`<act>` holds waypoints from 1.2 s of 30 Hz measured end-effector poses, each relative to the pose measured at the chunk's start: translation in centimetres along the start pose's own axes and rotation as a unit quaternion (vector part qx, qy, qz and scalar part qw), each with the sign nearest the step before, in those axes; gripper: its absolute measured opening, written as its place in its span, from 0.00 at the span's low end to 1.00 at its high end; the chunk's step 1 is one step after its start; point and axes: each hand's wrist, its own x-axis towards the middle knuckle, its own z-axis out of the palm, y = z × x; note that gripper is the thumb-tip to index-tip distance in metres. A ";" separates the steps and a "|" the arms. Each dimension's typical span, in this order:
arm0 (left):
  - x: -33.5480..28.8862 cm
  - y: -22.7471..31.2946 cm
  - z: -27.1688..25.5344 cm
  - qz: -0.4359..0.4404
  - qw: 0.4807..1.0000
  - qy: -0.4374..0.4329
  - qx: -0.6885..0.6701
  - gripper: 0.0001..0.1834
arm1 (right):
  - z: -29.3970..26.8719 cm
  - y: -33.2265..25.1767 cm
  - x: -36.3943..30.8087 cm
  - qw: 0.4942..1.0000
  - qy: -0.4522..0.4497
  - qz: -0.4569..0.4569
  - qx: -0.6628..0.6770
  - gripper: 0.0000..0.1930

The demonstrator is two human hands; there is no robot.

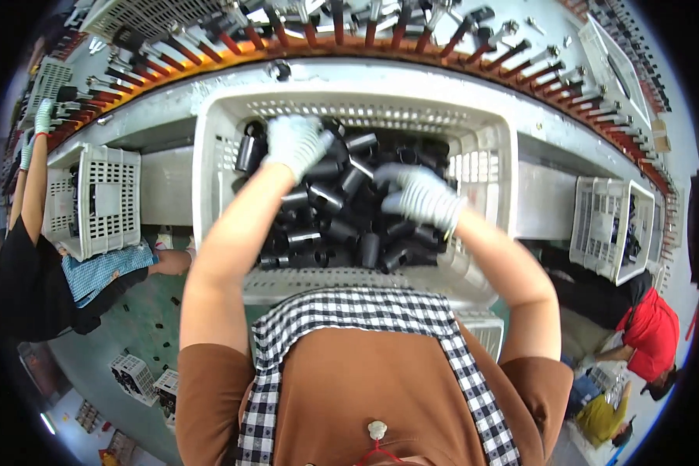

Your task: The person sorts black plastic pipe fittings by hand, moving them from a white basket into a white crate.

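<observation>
A white plastic crate [495, 124] in front of me holds many loose black cylindrical sleeves [355, 177], some with hollow ends showing. My left hand [297, 145], in a pale striped glove, reaches into the crate's far left part, over the sleeves. Its fingers are smeared by motion, and whatever lies under them is hidden. On the right side of the heap is my right hand [423, 196], gloved the same way. Its thumb and fingers point left and stand apart, with nothing visible held between them.
Beyond the crate runs a curved orange rail [318, 53] carrying red-and-black upright parts. Other white crates stand at the left [110, 200] and right [610, 225]. A co-worker's gloved hand [43, 116] reaches to the rail at far left; a person in red [654, 330] is at right.
</observation>
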 end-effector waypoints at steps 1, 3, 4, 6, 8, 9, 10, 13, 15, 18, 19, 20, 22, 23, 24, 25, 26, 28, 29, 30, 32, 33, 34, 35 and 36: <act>-0.1 0.6 1.3 0.019 0.998 0.054 0.041 0.22 | 1.6 0.0 -0.2 0.999 0.002 -0.030 -0.026 0.21; 0.3 2.6 3.3 -0.038 0.991 0.099 0.086 0.22 | 5.3 0.1 0.5 0.989 -0.041 0.047 -0.134 0.19; 0.3 3.7 2.1 -0.068 0.994 0.012 0.086 0.21 | 6.6 -0.1 0.3 0.989 0.030 0.030 -0.139 0.19; -0.7 4.3 2.7 -0.010 0.994 0.074 0.079 0.15 | 5.5 -0.8 0.7 0.993 -0.002 -0.003 -0.119 0.19; -0.6 5.3 4.9 0.085 0.968 0.229 0.051 0.05 | 4.2 -1.5 0.8 0.993 0.011 -0.013 -0.119 0.22; -0.3 5.5 5.6 0.120 0.960 0.253 0.024 0.08 | 3.3 -2.0 1.0 0.992 -0.014 -0.009 -0.124 0.23; -0.4 6.4 4.1 0.143 0.972 0.186 -0.010 0.12 | 1.9 -2.4 0.9 0.991 -0.037 0.001 -0.126 0.23; 0.2 6.3 4.7 0.164 0.977 0.125 0.056 0.19 | -3.6 -7.0 0.6 0.988 -0.054 -0.109 -0.094 0.20; 0.4 5.2 6.9 0.117 0.984 0.120 -0.054 0.23 | -7.0 -11.5 1.7 0.989 0.027 -0.149 -0.002 0.17; 0.5 4.4 3.5 0.049 0.995 -0.067 -0.049 0.17 | -9.9 -17.7 7.6 0.920 0.247 -0.283 -0.112 0.16; 0.7 3.8 1.3 0.047 0.984 -0.154 -0.078 0.13 | -10.3 -19.7 10.2 0.916 0.259 -0.281 -0.123 0.17; 0.3 3.6 1.0 0.093 0.990 -0.080 -0.075 0.11 | -10.7 -21.7 12.6 0.909 0.277 -0.278 -0.139 0.17; -1.9 2.5 -1.0 0.143 0.984 0.037 -0.102 0.11 | -9.9 -24.8 18.6 0.914 0.280 -0.244 -0.161 0.17; -3.5 2.0 -3.3 0.149 0.977 0.043 -0.149 0.12 | -9.4 -26.0 21.3 0.909 0.276 -0.247 -0.190 0.18; -4.8 1.4 -5.1 0.158 0.966 0.048 -0.197 0.12 | -8.9 -26.9 23.6 0.903 0.273 -0.247 -0.220 0.19; -6.0 0.2 -5.3 0.184 0.944 0.096 -0.258 0.11 | -8.3 -28.1 26.2 0.907 0.221 -0.236 -0.269 0.17; -7.2 -1.0 -5.9 0.177 0.932 0.117 -0.293 0.09 | -7.5 -28.9 28.3 0.907 0.167 -0.219 -0.319 0.16; -9.6 -3.7 -7.4 0.174 0.909 0.172 -0.338 0.07 | -6.3 -31.7 28.1 0.916 0.141 -0.208 -0.312 0.15; -10.7 -4.7 -7.7 0.142 0.898 0.206 -0.361 0.07 | -6.1 -32.7 28.6 0.918 0.145 -0.214 -0.302 0.15; -11.1 -5.9 -7.7 0.128 0.899 0.212 -0.361 0.07 | -6.1 -32.9 29.5 0.920 0.149 -0.214 -0.293 0.16; -11.1 -8.2 -8.3 0.140 0.852 0.280 -0.420 0.10 | -5.9 -33.0 31.7 0.914 0.142 -0.231 -0.302 0.15; -11.1 -8.8 -9.3 0.106 0.838 0.297 -0.446 0.12 | -5.6 -32.1 32.2 0.925 0.178 -0.227 -0.247 0.17; -10.9 -10.6 -9.6 0.143 0.799 0.358 -0.461 0.11 | -5.0 -32.0 30.3 0.933 0.177 -0.248 -0.192 0.26; -11.0 -10.5 -11.1 0.034 0.766 0.306 -0.565 0.09 | -5.4 -30.2 28.9 0.910 0.256 -0.294 -0.142 0.29; -10.2 -10.9 -11.9 0.038 0.700 0.350 -0.622 0.04 | -5.3 -28.6 27.8 0.875 0.324 -0.348 -0.089 0.32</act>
